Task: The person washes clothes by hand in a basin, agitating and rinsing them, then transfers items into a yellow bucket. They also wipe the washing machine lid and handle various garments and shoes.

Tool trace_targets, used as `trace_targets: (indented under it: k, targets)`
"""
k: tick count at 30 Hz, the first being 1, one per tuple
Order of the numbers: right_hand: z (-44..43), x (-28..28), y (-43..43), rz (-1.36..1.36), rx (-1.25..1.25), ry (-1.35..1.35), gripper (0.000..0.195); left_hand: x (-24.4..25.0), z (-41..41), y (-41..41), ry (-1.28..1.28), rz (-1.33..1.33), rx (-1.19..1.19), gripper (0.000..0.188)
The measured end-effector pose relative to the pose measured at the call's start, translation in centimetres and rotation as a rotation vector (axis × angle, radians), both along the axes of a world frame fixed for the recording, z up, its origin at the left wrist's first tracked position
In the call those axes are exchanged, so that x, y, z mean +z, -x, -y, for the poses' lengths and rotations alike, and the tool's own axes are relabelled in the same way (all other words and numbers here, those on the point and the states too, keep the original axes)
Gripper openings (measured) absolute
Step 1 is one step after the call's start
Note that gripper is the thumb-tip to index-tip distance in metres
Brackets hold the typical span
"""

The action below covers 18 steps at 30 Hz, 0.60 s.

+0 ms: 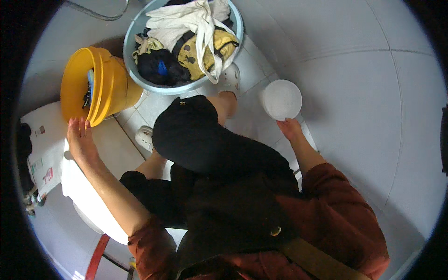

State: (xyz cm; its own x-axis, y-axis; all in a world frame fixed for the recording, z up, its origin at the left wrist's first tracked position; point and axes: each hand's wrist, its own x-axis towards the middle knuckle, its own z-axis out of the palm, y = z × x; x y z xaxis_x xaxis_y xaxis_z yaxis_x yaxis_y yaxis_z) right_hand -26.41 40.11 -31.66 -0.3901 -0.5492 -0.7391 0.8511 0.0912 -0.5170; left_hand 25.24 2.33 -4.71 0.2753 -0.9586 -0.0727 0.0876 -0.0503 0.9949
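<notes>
My right hand [291, 128] grips the near rim of a round white container [282, 100], its fingertips partly hidden; whether it is a bowl or a small bucket I cannot tell. My left hand [82, 140] has its fingers extended beside the near rim of a tilted yellow plastic bucket [99, 87], which has a blue item and dark things inside. Nothing shows in that hand. Ahead stands a light blue tub [164, 90] heaped with clothes: a white cloth with straps [206, 38], a yellow patterned garment [196, 56] and dark fabric [157, 70].
The tiled floor [257, 108] lies between my legs and the grey wall [350, 98] at right. A white washing machine or similar appliance [115, 140] is at left. A red bar [97, 257] stands lower left, and a metal hose [101, 15] hangs upper left.
</notes>
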Motion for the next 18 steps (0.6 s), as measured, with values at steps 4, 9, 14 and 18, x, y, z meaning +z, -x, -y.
trace_targets:
  k: [4, 9, 14, 18]
  targets:
    - [2.5, 1.0, 0.5, -0.114, -0.011, -0.42, 0.025, 2.1, 0.6, 2.3, -0.036, -0.063, -0.024, 0.033]
    - [3.1, 7.1, 1.9, -0.278, 0.017, -0.476, 0.033, -0.2, 2.9, 6.5, -0.013, -0.099, 0.025, 0.027]
    - [3.9, 14.2, 1.4, -0.409, 0.066, -0.502, 0.036, -3.1, 7.1, 6.6, 0.02, -0.193, 0.012, 0.026]
    - [3.6, 20.1, 1.1, -0.432, -0.036, -0.371, 0.033, -3.6, 6.8, 9.6, -0.101, -0.228, -0.116, 0.025]
